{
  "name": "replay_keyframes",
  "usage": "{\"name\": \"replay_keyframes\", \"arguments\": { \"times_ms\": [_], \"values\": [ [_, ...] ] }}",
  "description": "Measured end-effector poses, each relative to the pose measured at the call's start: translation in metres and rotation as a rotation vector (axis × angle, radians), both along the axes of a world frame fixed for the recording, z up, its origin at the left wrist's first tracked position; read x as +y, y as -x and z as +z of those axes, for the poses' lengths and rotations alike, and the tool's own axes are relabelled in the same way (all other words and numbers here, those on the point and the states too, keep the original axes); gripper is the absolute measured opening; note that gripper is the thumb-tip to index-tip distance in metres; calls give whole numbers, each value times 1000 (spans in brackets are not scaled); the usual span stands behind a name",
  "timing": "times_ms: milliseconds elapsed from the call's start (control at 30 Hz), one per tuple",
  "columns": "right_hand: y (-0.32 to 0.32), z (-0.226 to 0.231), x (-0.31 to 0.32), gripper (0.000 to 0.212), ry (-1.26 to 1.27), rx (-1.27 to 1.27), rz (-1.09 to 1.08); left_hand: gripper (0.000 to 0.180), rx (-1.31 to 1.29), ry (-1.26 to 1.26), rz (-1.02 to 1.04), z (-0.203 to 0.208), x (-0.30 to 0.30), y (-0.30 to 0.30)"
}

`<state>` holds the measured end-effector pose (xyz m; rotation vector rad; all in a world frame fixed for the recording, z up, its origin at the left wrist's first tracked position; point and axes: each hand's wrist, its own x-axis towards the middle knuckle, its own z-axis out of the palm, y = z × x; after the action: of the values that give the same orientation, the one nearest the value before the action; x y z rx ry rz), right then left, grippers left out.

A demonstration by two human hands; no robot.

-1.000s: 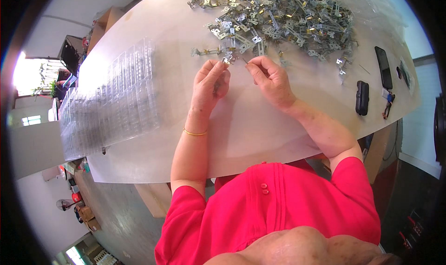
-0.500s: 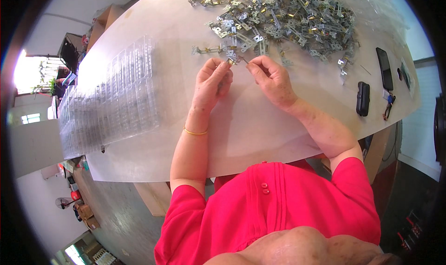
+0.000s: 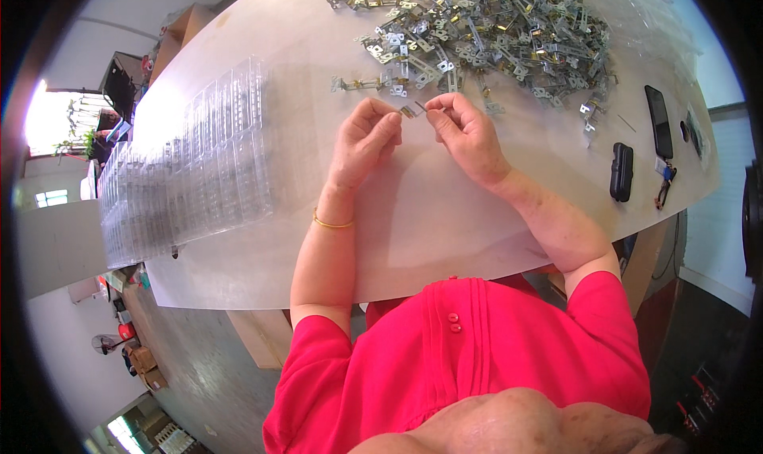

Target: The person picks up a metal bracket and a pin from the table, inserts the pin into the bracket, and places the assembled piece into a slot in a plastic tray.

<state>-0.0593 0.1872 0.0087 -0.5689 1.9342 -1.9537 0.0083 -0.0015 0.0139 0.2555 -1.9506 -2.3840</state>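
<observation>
My left hand (image 3: 363,141) is closed, with a small metal bracket (image 3: 408,111) with a brassy part pinched between thumb and forefinger. Facing it, my right hand (image 3: 467,140) pinches a thin dark pin-like piece (image 3: 420,106). Its tip comes close to the bracket; whether they touch I cannot tell. Both hands are raised near the middle of the table, just on my side of a large heap of metal brackets (image 3: 509,36). A single bracket (image 3: 358,83) lies at the heap's near left edge, beyond my left hand. My fingers hide most of the held bracket.
Stacked clear plastic trays (image 3: 191,156) cover the left of the white table (image 3: 397,247). On the right lie a black phone (image 3: 658,120), a black case (image 3: 621,172), keys (image 3: 664,185) and a thin stick (image 3: 627,122). Clear plastic film (image 3: 644,21) lies at the far right.
The held bracket has turned and shifted slightly toward me and to the right. My right hand has moved a little to the right, keeping its pinch.
</observation>
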Motion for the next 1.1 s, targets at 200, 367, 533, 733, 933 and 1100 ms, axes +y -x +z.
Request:
{"name": "replay_keyframes", "arguments": {
  "times_ms": [200, 367, 533, 733, 933, 1100],
  "values": [
    [8, 2, 4, 16, 153, -328, 178, 18, -28, 69, -63, 4, 0, -1],
    [11, 4, 6, 17, 204, -516, 247, 18, -13, 97, -99, 4, -3, -2],
    [12, -7, 7, 14, 183, -358, 253, 23, -100, 22, -335, 11, -6, -5],
    [8, -5, 7, 9, 349, 27, 38, 22, -194, -123, -173, 10, -7, -1],
    [7, 7, 6, 8, 75, 632, 147, 24, -233, -159, -180, 17, -9, -1],
    [2, 4, 4, 6, 116, 508, 105, 31, -192, -324, -227, 11, -11, 0]
  ]
}}
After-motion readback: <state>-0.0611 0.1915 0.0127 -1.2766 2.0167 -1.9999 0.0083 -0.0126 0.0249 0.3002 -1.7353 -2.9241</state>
